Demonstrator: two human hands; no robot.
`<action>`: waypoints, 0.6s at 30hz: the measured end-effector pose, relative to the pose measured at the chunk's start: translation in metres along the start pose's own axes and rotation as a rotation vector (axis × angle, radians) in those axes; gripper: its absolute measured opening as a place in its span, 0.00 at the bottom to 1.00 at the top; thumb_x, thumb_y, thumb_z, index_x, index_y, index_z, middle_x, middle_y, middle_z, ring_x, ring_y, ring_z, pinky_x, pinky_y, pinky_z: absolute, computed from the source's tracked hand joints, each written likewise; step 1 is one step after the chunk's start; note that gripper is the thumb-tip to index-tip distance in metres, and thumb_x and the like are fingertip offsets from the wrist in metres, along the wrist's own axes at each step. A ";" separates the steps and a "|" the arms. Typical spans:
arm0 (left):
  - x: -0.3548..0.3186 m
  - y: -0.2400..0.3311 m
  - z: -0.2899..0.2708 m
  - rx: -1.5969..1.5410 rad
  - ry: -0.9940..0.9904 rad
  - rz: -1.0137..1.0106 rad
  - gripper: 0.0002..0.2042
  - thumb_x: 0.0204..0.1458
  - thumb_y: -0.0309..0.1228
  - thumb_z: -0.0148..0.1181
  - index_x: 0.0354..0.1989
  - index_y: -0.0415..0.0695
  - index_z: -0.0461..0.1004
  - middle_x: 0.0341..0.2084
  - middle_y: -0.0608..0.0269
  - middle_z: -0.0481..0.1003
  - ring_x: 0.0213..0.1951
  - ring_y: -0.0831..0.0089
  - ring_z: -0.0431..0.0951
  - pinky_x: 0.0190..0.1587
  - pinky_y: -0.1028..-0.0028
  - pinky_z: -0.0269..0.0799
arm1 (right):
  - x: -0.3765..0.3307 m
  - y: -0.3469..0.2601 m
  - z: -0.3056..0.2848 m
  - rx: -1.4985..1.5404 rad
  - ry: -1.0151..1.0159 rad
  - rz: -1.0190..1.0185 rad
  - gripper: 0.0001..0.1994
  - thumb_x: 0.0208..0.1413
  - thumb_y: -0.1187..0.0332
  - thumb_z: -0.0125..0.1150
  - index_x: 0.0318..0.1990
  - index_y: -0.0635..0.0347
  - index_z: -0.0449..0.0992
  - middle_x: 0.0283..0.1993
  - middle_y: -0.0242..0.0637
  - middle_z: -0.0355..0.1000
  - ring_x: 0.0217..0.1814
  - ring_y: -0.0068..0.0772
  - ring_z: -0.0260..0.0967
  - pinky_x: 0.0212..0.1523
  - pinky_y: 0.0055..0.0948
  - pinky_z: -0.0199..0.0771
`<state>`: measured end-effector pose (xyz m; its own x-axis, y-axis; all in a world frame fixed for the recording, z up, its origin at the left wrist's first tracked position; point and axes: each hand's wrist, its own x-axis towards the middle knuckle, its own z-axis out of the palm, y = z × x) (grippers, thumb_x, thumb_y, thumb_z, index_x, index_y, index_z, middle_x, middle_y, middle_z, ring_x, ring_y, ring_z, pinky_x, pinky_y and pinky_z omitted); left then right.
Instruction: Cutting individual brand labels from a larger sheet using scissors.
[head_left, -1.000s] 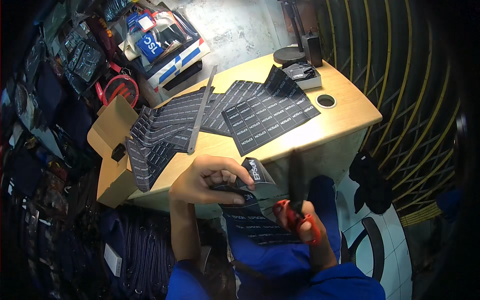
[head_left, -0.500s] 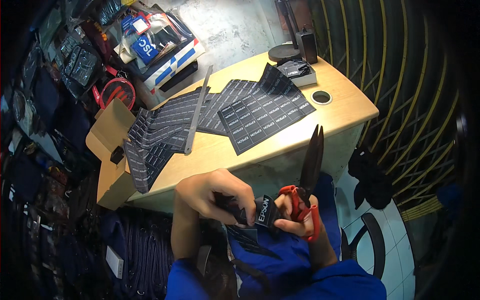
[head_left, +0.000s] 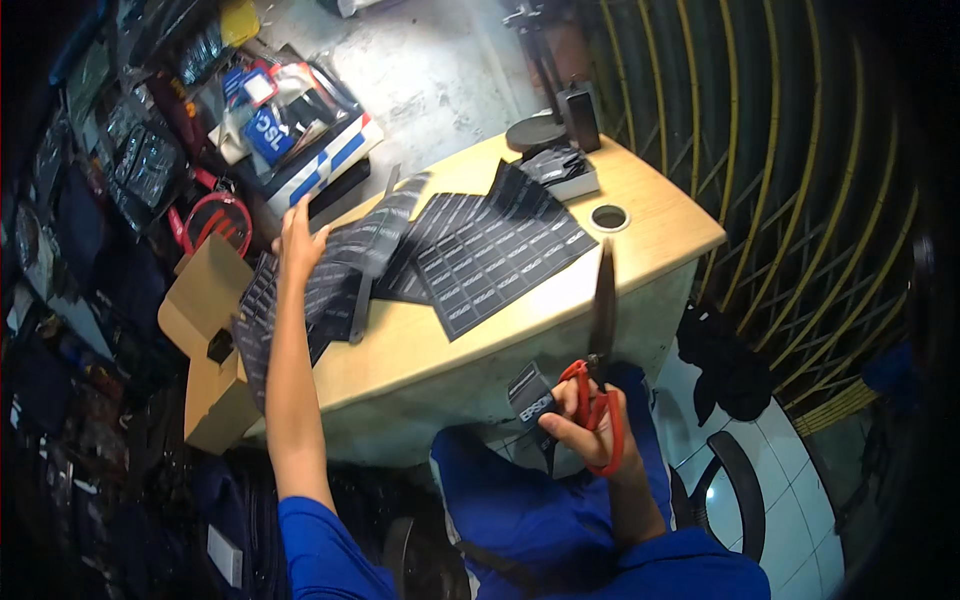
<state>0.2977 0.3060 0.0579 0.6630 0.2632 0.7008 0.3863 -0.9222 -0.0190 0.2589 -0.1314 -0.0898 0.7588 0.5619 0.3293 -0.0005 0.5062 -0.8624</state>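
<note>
My left hand (head_left: 300,245) reaches over the black printed sheets (head_left: 330,270) on the left of the table, fingers stretched apart. Beside it, a sheet end (head_left: 385,235) is raised and smeared by motion; whether my fingers touch it I cannot tell. Above my lap, my right hand (head_left: 590,420) carries red-handled scissors (head_left: 603,320), blades pointing up and away. The same hand pinches small black printed labels (head_left: 530,390) between thumb and fingers. Another large black sheet (head_left: 500,260), marked off in a grid, lies mid-table.
A steel ruler (head_left: 361,310) lies partly under the sheets. An open cardboard box (head_left: 215,400) stands at the table's left end. Toward the far right are a small white box of black pieces (head_left: 570,185), a round-based stand (head_left: 535,133) and a cable hole (head_left: 610,217).
My left hand has left the labels by my right hand and swung up and left to the sheets. One sheet end has lifted. My right hand still has the scissors and labels.
</note>
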 end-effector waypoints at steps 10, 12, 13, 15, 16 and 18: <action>-0.175 0.163 -0.019 -0.997 -0.220 -0.021 0.26 0.46 0.31 0.64 0.54 0.37 0.64 0.50 0.51 0.68 0.53 0.63 0.68 0.56 0.68 0.61 | 0.004 0.014 -0.002 -0.076 -0.014 0.092 0.13 0.44 0.81 0.62 0.27 0.58 0.61 0.30 0.33 0.67 0.32 0.18 0.64 0.34 0.20 0.66; -0.196 0.176 -0.028 -1.131 -0.268 -0.098 0.26 0.47 0.31 0.63 0.54 0.37 0.64 0.50 0.52 0.69 0.53 0.64 0.68 0.57 0.67 0.61 | 0.005 0.012 0.004 -0.069 -0.036 0.089 0.13 0.44 0.81 0.62 0.27 0.58 0.61 0.30 0.33 0.67 0.32 0.18 0.64 0.34 0.20 0.66; -0.201 0.180 -0.029 -1.138 -0.264 -0.099 0.25 0.48 0.31 0.62 0.54 0.37 0.64 0.50 0.52 0.69 0.53 0.64 0.68 0.56 0.67 0.61 | 0.006 0.012 0.005 -0.066 -0.036 0.096 0.13 0.44 0.81 0.62 0.27 0.58 0.61 0.30 0.33 0.67 0.32 0.18 0.64 0.34 0.20 0.66; -0.208 0.182 -0.032 -1.145 -0.256 -0.105 0.24 0.49 0.31 0.61 0.54 0.37 0.64 0.49 0.52 0.69 0.53 0.64 0.68 0.56 0.67 0.61 | 0.006 0.014 0.008 -0.065 -0.040 0.104 0.13 0.44 0.81 0.62 0.26 0.59 0.61 0.30 0.33 0.67 0.32 0.18 0.64 0.34 0.21 0.67; -0.212 0.182 -0.034 -1.199 -0.229 -0.132 0.23 0.51 0.31 0.59 0.54 0.36 0.63 0.49 0.52 0.69 0.52 0.65 0.69 0.56 0.68 0.61 | 0.005 0.017 0.008 -0.064 -0.048 0.092 0.14 0.44 0.79 0.64 0.27 0.57 0.62 0.29 0.30 0.66 0.30 0.15 0.61 0.31 0.18 0.64; -0.219 0.183 -0.041 -1.251 -0.198 -0.162 0.22 0.54 0.32 0.56 0.55 0.36 0.62 0.49 0.53 0.69 0.51 0.65 0.69 0.55 0.68 0.62 | 0.004 0.019 0.010 -0.064 -0.060 0.079 0.14 0.45 0.77 0.67 0.27 0.56 0.63 0.29 0.26 0.65 0.27 0.11 0.58 0.28 0.15 0.61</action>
<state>0.1968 0.0676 -0.0695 0.7906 0.3351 0.5125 -0.3222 -0.4841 0.8135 0.2552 -0.1131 -0.1011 0.7176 0.6375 0.2804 -0.0156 0.4173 -0.9086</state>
